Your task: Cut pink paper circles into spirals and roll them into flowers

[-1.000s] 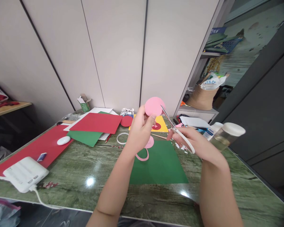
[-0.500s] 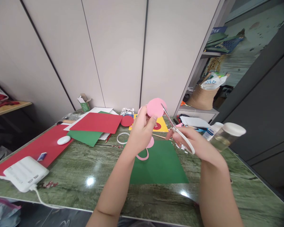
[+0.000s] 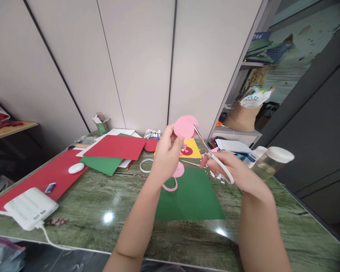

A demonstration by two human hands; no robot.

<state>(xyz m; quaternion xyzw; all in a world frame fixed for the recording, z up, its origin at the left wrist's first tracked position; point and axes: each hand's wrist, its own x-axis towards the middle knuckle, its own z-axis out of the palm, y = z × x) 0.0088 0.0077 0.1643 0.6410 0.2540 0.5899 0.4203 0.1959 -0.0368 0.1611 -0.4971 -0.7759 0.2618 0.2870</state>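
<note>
A round piece of pink paper is pinched at its lower edge by my left hand, raised above the desk. My right hand grips white-handled scissors; their blades meet the circle's right edge. Whether the blades are apart is hard to see. Below my hands lies a green paper sheet. On its upper left are another pink paper disc and a pink paper ring. Behind my left hand is a yellow sheet with a dark red circle and small pink pieces.
At the left are red sheets, a white mouse-shaped object and a white power strip with a cable. A white tape-like ring lies near my left wrist. A lidded clear jar stands beyond my right forearm; white scraps lie nearby.
My left hand and the pink circle have shifted slightly left and up. The circle now sits a little differently against the blades. The right hand has hardly moved.
</note>
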